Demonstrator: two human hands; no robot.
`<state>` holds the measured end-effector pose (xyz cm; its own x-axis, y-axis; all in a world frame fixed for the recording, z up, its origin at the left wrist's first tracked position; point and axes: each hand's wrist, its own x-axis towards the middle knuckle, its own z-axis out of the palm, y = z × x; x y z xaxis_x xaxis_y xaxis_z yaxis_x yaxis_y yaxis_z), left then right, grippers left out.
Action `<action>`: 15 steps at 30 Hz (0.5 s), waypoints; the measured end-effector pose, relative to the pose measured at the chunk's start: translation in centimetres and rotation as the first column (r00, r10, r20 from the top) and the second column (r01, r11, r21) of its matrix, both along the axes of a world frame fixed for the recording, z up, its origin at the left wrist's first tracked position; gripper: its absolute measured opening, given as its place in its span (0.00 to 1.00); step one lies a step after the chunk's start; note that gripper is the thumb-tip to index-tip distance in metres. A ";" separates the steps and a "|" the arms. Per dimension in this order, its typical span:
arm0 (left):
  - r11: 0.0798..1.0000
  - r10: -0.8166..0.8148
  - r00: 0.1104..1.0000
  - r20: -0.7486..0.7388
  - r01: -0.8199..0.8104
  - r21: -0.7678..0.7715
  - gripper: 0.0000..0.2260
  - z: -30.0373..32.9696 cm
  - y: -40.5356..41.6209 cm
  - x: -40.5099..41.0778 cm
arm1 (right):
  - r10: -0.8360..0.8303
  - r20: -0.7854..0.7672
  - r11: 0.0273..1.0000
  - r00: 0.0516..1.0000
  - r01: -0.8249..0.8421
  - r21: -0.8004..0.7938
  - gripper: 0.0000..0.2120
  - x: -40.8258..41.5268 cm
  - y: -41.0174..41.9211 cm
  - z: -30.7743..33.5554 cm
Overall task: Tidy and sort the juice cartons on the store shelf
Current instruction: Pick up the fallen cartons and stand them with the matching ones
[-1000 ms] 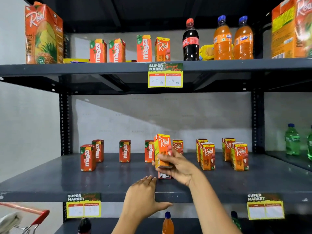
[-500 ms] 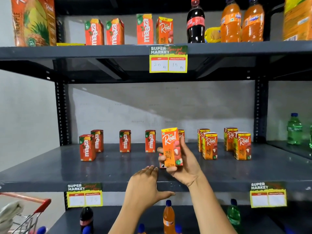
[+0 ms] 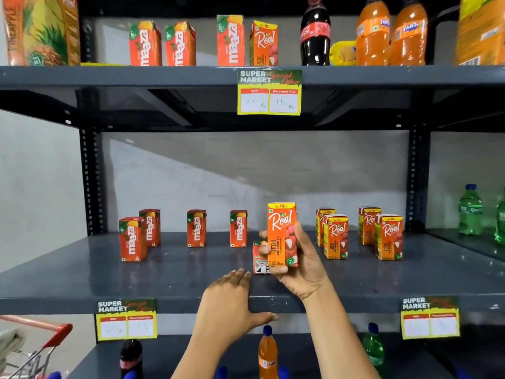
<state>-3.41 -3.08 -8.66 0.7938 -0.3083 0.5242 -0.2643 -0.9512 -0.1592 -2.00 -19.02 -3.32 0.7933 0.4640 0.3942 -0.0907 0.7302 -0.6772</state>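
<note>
My right hand (image 3: 302, 265) grips an orange Real litchi carton (image 3: 281, 233), upright, above the front of the middle shelf (image 3: 82, 280). Behind it a red carton (image 3: 259, 258) stands on the shelf, mostly hidden. My left hand (image 3: 226, 305) rests flat on the shelf's front edge, fingers apart, holding nothing. Several red Maaza cartons (image 3: 196, 228) stand spread along the left half of the shelf. Several Real cartons (image 3: 335, 236) stand in two pairs on the right half.
The top shelf (image 3: 164, 75) carries Maaza cartons (image 3: 179, 43), one Real carton (image 3: 263, 43), a cola bottle (image 3: 315, 31), orange soda bottles (image 3: 390, 34) and large juice boxes. Green bottles (image 3: 470, 210) stand at right. Bottles fill the lowest shelf. A red trolley handle (image 3: 54, 335) sits lower left.
My right hand has lifted the Real carton and turned it upright with its front facing me. The view has tilted down a little. My left hand stays on the shelf edge.
</note>
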 end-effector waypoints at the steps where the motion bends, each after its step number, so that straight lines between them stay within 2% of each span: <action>1: 1.000 0.005 1.000 -0.001 -0.005 -0.015 0.47 -0.1 0.1 -0.2 | -0.113 -0.016 0.994 0.993 0.113 -0.015 0.39 0.0 -0.3 0.2; 3: 0.999 0.005 1.000 -0.007 -0.005 -0.050 0.50 -0.1 0.1 -0.8 | -0.329 -0.029 0.943 0.944 0.327 -0.063 0.30 0.3 -1.3 1.0; 5: 0.997 0.009 1.000 -0.014 -0.010 -0.072 0.51 0.0 -0.2 -1.3 | -0.433 -0.003 0.897 0.901 0.430 -0.102 0.19 1.1 -2.7 1.8; 6: 0.997 0.007 1.000 -0.018 -0.009 -0.081 0.51 0.0 -0.4 -1.5 | -0.493 0.020 0.860 0.870 0.491 -0.140 0.17 1.5 -3.3 2.1; 9: 0.993 0.020 1.000 0.013 -0.018 -0.118 0.50 -0.2 -0.4 -1.4 | -0.680 0.219 0.613 0.700 0.707 -0.353 0.15 2.5 -4.3 2.6; 12: 0.991 0.059 0.995 0.084 -0.049 -0.124 0.51 -0.7 -0.5 -1.0 | -0.681 0.423 0.347 0.597 0.773 -0.532 0.17 3.6 -4.6 2.5; 13: 0.990 0.072 0.993 0.096 -0.060 -0.126 0.52 -0.8 -0.6 -0.9 | -0.674 0.445 0.291 0.590 0.766 -0.573 0.18 3.9 -4.7 2.3; 15: 0.984 0.089 0.993 0.075 -0.076 -0.161 0.49 -0.9 -0.8 -1.0 | -0.669 0.435 0.261 0.602 0.738 -0.622 0.19 4.4 -4.4 1.6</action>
